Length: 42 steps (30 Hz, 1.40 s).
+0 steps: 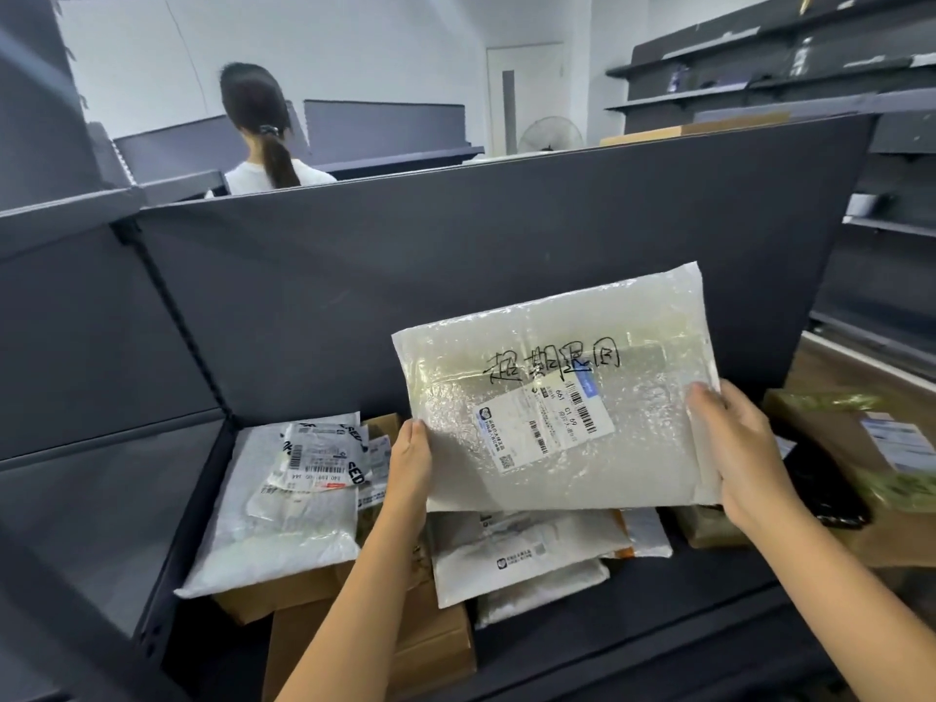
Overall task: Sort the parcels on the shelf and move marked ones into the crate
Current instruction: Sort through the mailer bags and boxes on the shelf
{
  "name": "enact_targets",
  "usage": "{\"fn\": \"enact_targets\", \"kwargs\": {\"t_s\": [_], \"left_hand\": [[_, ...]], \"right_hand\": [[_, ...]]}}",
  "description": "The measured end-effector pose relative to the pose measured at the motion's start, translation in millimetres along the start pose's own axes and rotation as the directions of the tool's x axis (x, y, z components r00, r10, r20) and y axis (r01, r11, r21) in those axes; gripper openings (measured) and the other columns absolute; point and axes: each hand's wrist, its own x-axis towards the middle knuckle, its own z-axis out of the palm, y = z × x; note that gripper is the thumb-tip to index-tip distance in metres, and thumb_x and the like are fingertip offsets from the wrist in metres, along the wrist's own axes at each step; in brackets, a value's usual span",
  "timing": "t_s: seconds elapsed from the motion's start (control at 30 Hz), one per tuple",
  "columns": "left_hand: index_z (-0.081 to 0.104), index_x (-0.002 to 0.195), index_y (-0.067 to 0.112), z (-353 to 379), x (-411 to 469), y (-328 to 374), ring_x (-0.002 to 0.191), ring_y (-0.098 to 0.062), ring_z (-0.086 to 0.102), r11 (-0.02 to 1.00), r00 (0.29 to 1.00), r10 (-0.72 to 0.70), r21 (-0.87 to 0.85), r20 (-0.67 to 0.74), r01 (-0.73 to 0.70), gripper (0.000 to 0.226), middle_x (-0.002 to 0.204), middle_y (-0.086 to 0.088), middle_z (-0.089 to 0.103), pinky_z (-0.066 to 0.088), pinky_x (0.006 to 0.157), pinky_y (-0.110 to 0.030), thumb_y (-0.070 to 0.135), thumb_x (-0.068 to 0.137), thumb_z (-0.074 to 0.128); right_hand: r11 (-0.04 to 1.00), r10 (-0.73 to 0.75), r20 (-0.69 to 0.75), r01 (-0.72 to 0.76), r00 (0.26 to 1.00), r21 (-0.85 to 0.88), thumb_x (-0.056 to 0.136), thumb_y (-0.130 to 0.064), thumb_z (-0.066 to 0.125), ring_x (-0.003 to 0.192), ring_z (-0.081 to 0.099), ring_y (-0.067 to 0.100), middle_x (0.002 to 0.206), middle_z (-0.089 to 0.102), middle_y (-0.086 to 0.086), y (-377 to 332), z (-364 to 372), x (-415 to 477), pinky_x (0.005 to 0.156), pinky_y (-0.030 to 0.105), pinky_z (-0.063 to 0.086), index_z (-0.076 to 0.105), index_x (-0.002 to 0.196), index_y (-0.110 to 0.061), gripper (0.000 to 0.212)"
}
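1. Nearest on the dark shelf [673, 620] lie brown cardboard boxes [430, 646], partly covered by the left forearm and cut off below by the shelf's front edge.
2. The marked parcel [557, 397] is lifted above the pile, between the two hands, tilted with its right side higher and its face toward the camera.
3. The left hand [410, 463] grips its lower left edge. The right hand [734, 458] grips its right edge with the thumb on the front. The fingers of both hands are hidden behind the parcel.
4. The parcel is a flat, whitish bubble mailer with a glossy, crinkled skin. Black handwriting [552, 364] runs across its middle, and a white shipping label [544, 428] with barcodes sits askew just below. The small print is too fine to read.
5. Under it, flat white mailers [521, 549] are half hidden. To the left lies another white mailer [273, 519] with smaller packets on top.
6. To the right, a taped brown box [871, 448] is cut off by the frame, with a black item [820, 478] of unclear kind beside it.
7. Behind the pile rises the dark back panel [456, 276].
8. Beyond the panel a person [263, 129] stands facing away.
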Motion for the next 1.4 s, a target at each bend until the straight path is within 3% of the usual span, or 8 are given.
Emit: {"fn": "enact_targets", "kwargs": {"t_s": [0.1,0.2,0.3,0.47,0.57,0.67,0.83,1.4], "left_hand": [[0.042,0.104,0.022,0.3,-7.1,3.2,0.104,-0.015,0.039,0.997,0.997,0.080,-0.006,-0.004,-0.080,0.021,0.110,0.001,0.045,0.030,0.086,-0.028,0.030,0.105,0.022],[0.046,0.082,0.019,-2.8,-20.9,11.9,0.080,-0.013,0.046,0.961,0.962,0.270,0.068,-0.030,-0.268,0.030,0.082,0.003,0.047,0.036,0.064,-0.021,0.028,0.104,0.028],[0.039,0.070,0.020,-3.0,-35.1,25.8,0.061,-0.008,0.038,0.896,0.908,0.416,0.193,-0.055,-0.399,0.034,0.069,0.004,0.041,0.033,0.052,-0.010,0.026,0.103,0.032],[0.035,0.071,0.018,-0.5,-42.4,42.1,0.061,-0.008,0.037,0.875,0.929,0.370,0.329,0.019,-0.355,0.035,0.069,0.003,0.041,0.028,0.054,-0.025,0.032,0.102,0.030],[0.033,0.070,0.019,1.8,-40.4,43.9,0.060,-0.009,0.036,0.879,0.936,0.351,0.334,0.034,-0.341,0.035,0.069,0.003,0.039,0.027,0.054,-0.027,0.030,0.103,0.029],[0.032,0.070,0.018,5.5,-33.8,36.7,0.062,-0.011,0.036,0.911,0.964,0.262,0.317,0.046,-0.263,0.035,0.070,0.002,0.037,0.027,0.055,-0.028,0.028,0.103,0.028],[0.041,0.080,0.010,13.1,-27.0,23.3,0.070,-0.013,0.041,0.948,0.987,0.149,0.275,0.054,-0.158,0.031,0.078,-0.003,0.044,0.032,0.062,-0.029,0.026,0.102,0.027],[0.042,0.081,0.010,45.4,-44.4,41.1,0.068,-0.016,0.040,0.936,0.946,0.301,0.153,0.116,-0.317,0.031,0.076,-0.003,0.041,0.031,0.060,-0.029,0.030,0.102,0.030]], "right_hand": [[1.000,0.028,-0.031,-0.028,0.999,-0.004,0.099,-0.027,0.043,0.072,0.056,-0.008,0.086,0.058,-0.018,-2.9,-5.6,5.3,0.062,0.010,0.044,0.055,0.083,-0.033,0.021],[0.994,0.093,-0.057,-0.095,0.994,-0.044,0.099,-0.033,0.041,0.092,0.058,0.005,0.100,0.062,-0.011,5.2,-17.5,17.2,0.086,0.026,0.044,0.059,0.092,-0.031,0.019],[0.981,0.187,-0.087,-0.191,0.978,-0.041,0.099,-0.032,0.041,0.084,0.057,0.008,0.093,0.061,-0.007,16.3,-25.4,25.4,0.084,0.032,0.043,0.058,0.088,-0.027,0.021],[0.946,0.319,-0.097,-0.323,0.943,-0.031,0.099,-0.033,0.041,0.080,0.057,0.016,0.090,0.060,0.000,33.5,-29.3,24.5,0.069,0.032,0.046,0.057,0.103,-0.019,0.022],[0.942,0.331,-0.102,-0.335,0.938,-0.022,0.099,-0.033,0.041,0.079,0.058,0.016,0.091,0.062,0.000,32.6,-30.4,21.8,0.062,0.029,0.044,0.059,0.096,-0.019,0.023],[0.949,0.306,-0.094,-0.311,0.947,-0.042,0.099,-0.033,0.042,0.087,0.059,0.016,0.100,0.064,0.001,24.5,-33.5,22.9,0.071,0.032,0.047,0.061,0.088,-0.024,0.023],[0.949,0.294,-0.056,-0.299,0.954,-0.101,0.097,-0.033,0.046,0.117,0.054,0.019,0.125,0.059,-0.002,8.1,-50.4,29.1,0.104,0.040,0.040,0.055,0.128,-0.017,0.036],[0.955,0.279,-0.156,-0.290,0.948,-0.059,0.095,-0.031,0.050,0.125,0.050,0.021,0.134,0.055,0.001,-1.3,-95.9,29.7,0.109,0.045,0.036,0.050,0.134,-0.018,0.042]]}}
